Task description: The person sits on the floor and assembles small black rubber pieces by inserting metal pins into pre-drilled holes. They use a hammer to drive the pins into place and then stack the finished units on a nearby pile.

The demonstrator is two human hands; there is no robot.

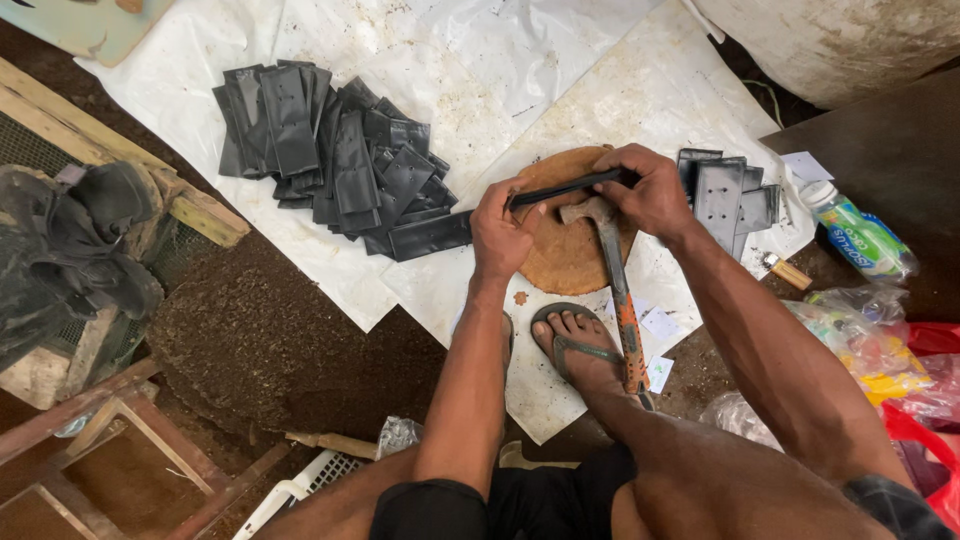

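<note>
Black plastic bags [565, 187], folded flat into a narrow stack, are lying across the top of a round wooden block [568, 262], and both hands are pinching them there: the left hand [500, 235] is gripping the near end with fingers closed tight, while the right hand [655, 190] is clamping the far end. A hammer [615, 275] is resting with its head on the block just under the stack, its orange-banded handle running back beside a sandalled foot [578, 345]. A loose heap of the same black bags [335, 155] is spreading over the white sheet [520, 70] to the left, and a smaller punched pile [728, 197] is sitting just right of the right hand. Judging from this, the stack could be slipping or fanning out if either pinch loosens, and any blow landing near the block would be endangering the fingertips, since they are sitting so close to the hammer head.
</note>
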